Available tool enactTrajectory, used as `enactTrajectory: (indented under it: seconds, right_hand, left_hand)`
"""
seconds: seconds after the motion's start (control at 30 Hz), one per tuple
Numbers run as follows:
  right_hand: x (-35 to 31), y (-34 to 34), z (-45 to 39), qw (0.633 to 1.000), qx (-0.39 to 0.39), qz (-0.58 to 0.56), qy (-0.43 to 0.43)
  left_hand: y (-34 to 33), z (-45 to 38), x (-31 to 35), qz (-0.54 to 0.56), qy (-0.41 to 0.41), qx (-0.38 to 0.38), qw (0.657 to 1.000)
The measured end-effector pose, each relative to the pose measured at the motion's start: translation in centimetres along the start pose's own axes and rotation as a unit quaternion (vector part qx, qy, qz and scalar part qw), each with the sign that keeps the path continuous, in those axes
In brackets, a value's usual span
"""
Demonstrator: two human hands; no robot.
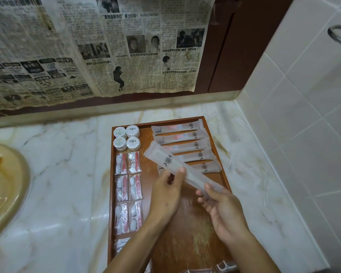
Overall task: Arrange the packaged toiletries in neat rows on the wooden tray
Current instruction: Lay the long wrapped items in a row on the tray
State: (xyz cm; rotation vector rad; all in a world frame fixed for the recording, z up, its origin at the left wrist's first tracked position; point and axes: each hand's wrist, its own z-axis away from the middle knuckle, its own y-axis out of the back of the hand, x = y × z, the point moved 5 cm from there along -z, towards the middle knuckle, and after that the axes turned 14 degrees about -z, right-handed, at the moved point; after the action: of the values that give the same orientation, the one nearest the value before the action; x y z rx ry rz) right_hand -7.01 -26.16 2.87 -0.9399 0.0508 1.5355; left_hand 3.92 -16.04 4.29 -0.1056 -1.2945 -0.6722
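Five long frosted sachets (pixel 185 145) are lying in a stepped row along the right side of the wooden tray (pixel 187 243), each printed with a dark crest near its right end. A sixth long sachet (pixel 177 170) is being held above the tray, tilted diagonally, its far end overlapping the row. It is translucent, flat and narrow, with a compass-like emblem near its upper half. The left hand (pixel 166 196) is pinching its middle between thumb and fingers. The right hand (pixel 222 211) is gripping its near end with curled fingers.

Four round white soap pucks (pixel 126 137) are sitting in a two-by-two block at the tray's far left corner. Below them, six clear packets (pixel 128 192) with red-and-white contents are lying in three pairs, with a further packet (pixel 122 244) partly hidden behind the left forearm.

The tray is rectangular, reddish-brown, with a raised rim, resting on a glossy veined marble counter (pixel 67 184). Yellowed newspaper (pixel 98 46) is covering the wall behind.
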Motion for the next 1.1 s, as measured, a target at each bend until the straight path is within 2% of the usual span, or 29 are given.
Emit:
enactTrajectory:
  seconds: [0.1, 0.17, 0.23, 0.4, 0.47, 0.53, 0.67, 0.77, 0.87, 0.97, 1.03, 1.1]
  right_hand:
    - [0.3, 0.3, -0.1, 0.993, 0.025, 0.11, 0.018]
    - [-1.4, 0.2, -0.6, 0.975, 0.05, 0.2, 0.082]
    - [-3.3, -1.0, -1.0, 0.962, 0.012, 0.244, 0.123]
    - [-5.0, -4.5, -3.4, 0.94, -0.107, 0.319, 0.062]
    - [-5.3, -3.9, -4.6, 0.949, -0.104, 0.297, 0.038]
    - [-5.9, -2.3, -5.4, 0.945, -0.07, 0.314, 0.051]
    - [-6.6, 1.6, -6.4, 0.898, 0.001, 0.426, 0.11]
    - [-6.4, 3.3, -7.0, 0.864, 0.037, 0.485, 0.127]
    - [-6.0, 3.5, -7.1, 0.841, 0.034, 0.519, 0.15]
    - [-5.6, 3.8, -7.0, 0.769, 0.061, 0.599, 0.215]
    - [-5.4, 3.8, -6.8, 0.724, 0.081, 0.636, 0.256]
    - [-5.2, 3.5, -6.6, 0.695, 0.089, 0.652, 0.289]
  left_hand:
    - [0.6, -1.0, -1.1, -0.003, 0.008, -0.01, 1.0]
    - [1.0, -1.3, -1.5, -0.017, 0.0, -0.057, 0.998]
    - [1.0, -1.2, -1.4, -0.056, -0.027, -0.13, 0.99]
    - [-0.1, -0.4, 0.0, -0.173, -0.08, -0.31, 0.931]
    - [0.0, -0.8, -0.1, -0.207, -0.077, -0.337, 0.915]
    - [0.3, -1.3, -0.7, -0.232, -0.063, -0.344, 0.908]
    - [1.4, -2.3, -2.4, -0.321, -0.062, -0.336, 0.883]
    - [2.0, -2.7, -3.9, -0.327, -0.006, -0.308, 0.893]
    - [2.4, -2.8, -4.9, -0.308, 0.054, -0.2, 0.929]
    - [2.6, -2.3, -6.1, -0.248, 0.12, -0.077, 0.958]
    - [2.4, -1.7, -6.7, -0.207, 0.15, -0.036, 0.966]
    - [2.2, -1.5, -7.3, -0.188, 0.17, -0.01, 0.967]
